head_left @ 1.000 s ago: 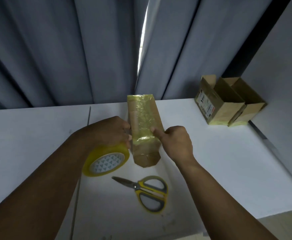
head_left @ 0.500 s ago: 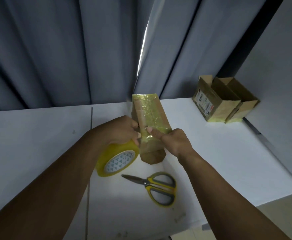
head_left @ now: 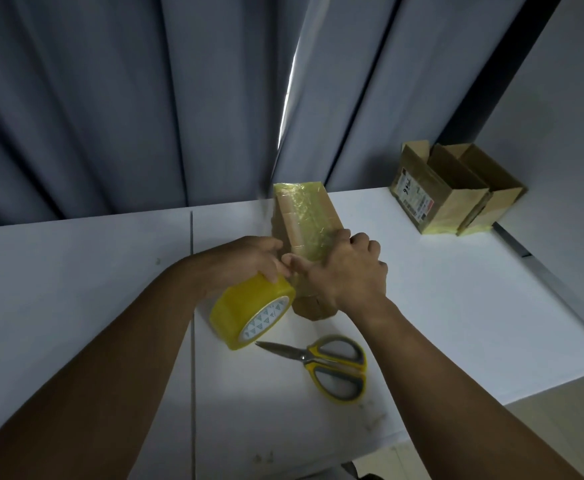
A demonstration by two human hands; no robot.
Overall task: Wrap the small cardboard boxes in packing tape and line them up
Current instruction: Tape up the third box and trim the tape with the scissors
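A small cardboard box [head_left: 306,216] stands on end in the middle of the white table [head_left: 76,289], its upper part covered in shiny yellowish tape. My right hand [head_left: 349,271] is wrapped around the box's right side, thumb pressed on its front. My left hand [head_left: 249,261] grips the yellow tape roll [head_left: 249,315] against the box's lower left. Two more cardboard boxes [head_left: 436,192] stand side by side at the far right corner, tape on their lower ends.
Yellow-handled scissors [head_left: 332,363] lie shut on the table just in front of the box. Grey curtains [head_left: 128,98] hang behind the table. The table's right edge [head_left: 526,386] drops off near the scissors; a wall rises at the right.
My right hand has slid from pinching the box's front to wrapping around its right side. The tape roll has tilted and swung lower left of the box. The view shifted slightly.
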